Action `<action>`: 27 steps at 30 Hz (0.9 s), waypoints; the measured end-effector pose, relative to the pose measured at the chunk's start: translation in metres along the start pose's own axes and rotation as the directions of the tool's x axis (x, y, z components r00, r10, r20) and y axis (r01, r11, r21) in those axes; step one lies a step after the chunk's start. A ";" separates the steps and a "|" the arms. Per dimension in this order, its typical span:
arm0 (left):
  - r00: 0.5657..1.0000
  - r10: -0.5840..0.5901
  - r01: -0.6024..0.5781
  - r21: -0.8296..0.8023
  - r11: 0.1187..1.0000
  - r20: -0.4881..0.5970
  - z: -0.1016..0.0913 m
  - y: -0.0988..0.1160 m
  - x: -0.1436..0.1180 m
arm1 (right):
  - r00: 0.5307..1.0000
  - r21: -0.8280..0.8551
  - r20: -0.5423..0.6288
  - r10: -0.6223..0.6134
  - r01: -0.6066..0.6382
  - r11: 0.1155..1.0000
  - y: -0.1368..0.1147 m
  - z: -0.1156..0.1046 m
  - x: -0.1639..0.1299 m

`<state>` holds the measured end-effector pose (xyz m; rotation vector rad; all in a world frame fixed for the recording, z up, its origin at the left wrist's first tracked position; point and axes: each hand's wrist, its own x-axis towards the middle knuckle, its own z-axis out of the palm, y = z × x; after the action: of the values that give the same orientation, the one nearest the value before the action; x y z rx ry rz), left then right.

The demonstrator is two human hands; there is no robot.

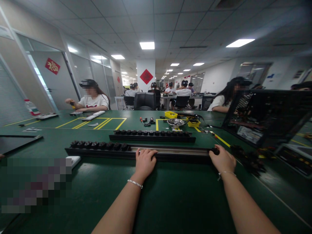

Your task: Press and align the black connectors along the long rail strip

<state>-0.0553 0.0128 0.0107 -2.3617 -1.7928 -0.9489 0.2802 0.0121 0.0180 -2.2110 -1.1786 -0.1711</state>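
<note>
At frame centre, the front rail (180, 156) runs left to right just ahead of you.
Your right hand (223, 159), at its right end, pinches one black piece (215, 151); your left hand (145, 162) rests mid-rail, its grip unclear. Of two rails, the front carries about eight black units (94, 145) at left; the back rail (152, 138) sits beyond.

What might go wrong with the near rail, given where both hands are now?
The black piece at the right hand's fingertips might catch or sit crooked at the end of the near rail.

With the left hand on the rail's middle, a push could slide it into the far rail close behind.

Dark parts lie just beyond the right hand, so an outward swing might knock them.
</note>
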 end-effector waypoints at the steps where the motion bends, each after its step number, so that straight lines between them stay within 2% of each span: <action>1: 1.000 0.001 -0.001 0.002 1.000 -0.001 0.000 0.000 0.000 | 1.000 -0.002 -0.004 0.002 -0.002 1.000 0.000 0.000 0.000; 5: 1.000 0.005 -0.005 0.011 1.000 -0.015 0.002 -0.001 0.000 | 0.999 -0.026 -0.038 0.017 -0.018 1.000 0.003 0.001 0.001; 12: 1.000 0.001 -0.001 0.009 1.000 -0.017 0.003 -0.001 0.000 | 0.997 0.076 -0.064 0.049 -0.044 0.996 0.010 0.002 0.005; 27: 1.000 -0.001 0.002 0.008 1.000 -0.018 0.002 -0.001 0.000 | 0.994 0.134 -0.079 0.080 -0.069 0.989 0.021 0.004 0.011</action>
<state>-0.0556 0.0141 0.0089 -2.3395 -1.7888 -0.9582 0.3031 0.0137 0.0095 -2.1085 -1.0303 -0.1507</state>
